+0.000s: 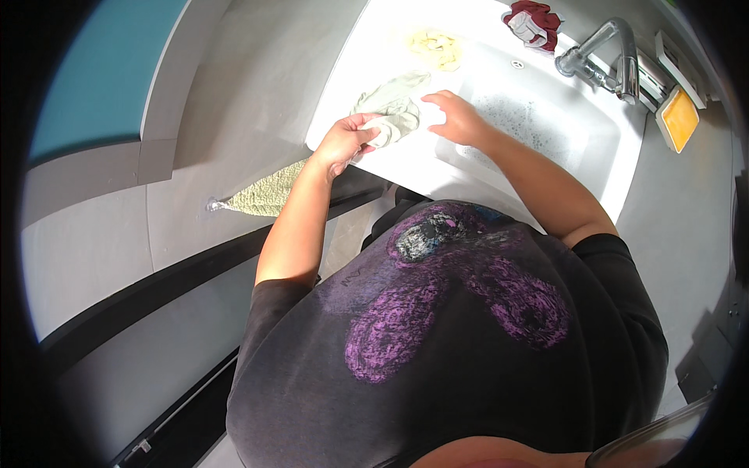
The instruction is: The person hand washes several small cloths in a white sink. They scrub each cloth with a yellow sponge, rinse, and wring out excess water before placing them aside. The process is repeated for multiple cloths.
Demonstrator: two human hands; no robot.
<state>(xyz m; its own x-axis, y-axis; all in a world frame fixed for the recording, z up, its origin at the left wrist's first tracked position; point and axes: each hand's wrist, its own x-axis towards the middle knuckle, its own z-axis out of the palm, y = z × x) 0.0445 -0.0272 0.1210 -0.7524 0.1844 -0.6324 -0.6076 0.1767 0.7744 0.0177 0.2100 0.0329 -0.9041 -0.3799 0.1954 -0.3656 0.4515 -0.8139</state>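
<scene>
My left hand grips a pale green cloth garment, bunched and wet-looking, over the left ledge of a white sink. Just right of the cloth is my right hand, its thumb and fingers curved apart in a C shape. The area between those fingers is glaring white, so I cannot tell whether a white object is in them. Soapy water with bubbles lies in the basin, below and beyond the right hand.
A crumpled yellow cloth lies on the far left ledge. Dark red and white cloth sits on the back rim beside a chrome faucet. A yellow-faced holder is at right. A light green towel hangs from a wall hook.
</scene>
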